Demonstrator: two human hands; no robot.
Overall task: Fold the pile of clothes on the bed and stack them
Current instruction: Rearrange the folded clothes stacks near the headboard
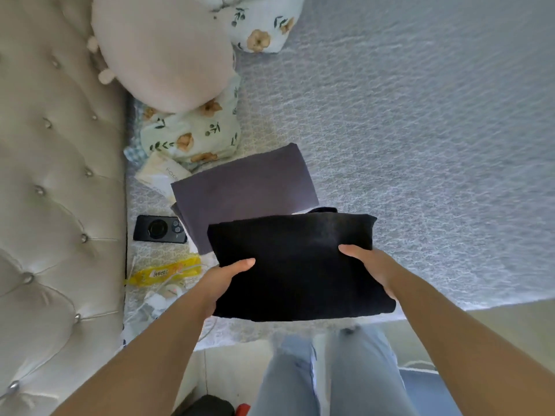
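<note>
The bed [420,115] carries the work, its tufted headboard [60,190] at your left. A folded grey garment [249,181] lies flat near that end, touching the floral pillow [192,136]. You hold the folded black garment [297,265] above the bed's near edge, partly overlapping the grey one. Your left hand [222,283] and right hand [372,268] each have a closed grip on a side edge, thumbs on top. This appears to be the stacking step: align the black garment squarely over the grey one, then lower it without loosening the folds. A phone [159,229] lies just beside the grey garment.
</note>
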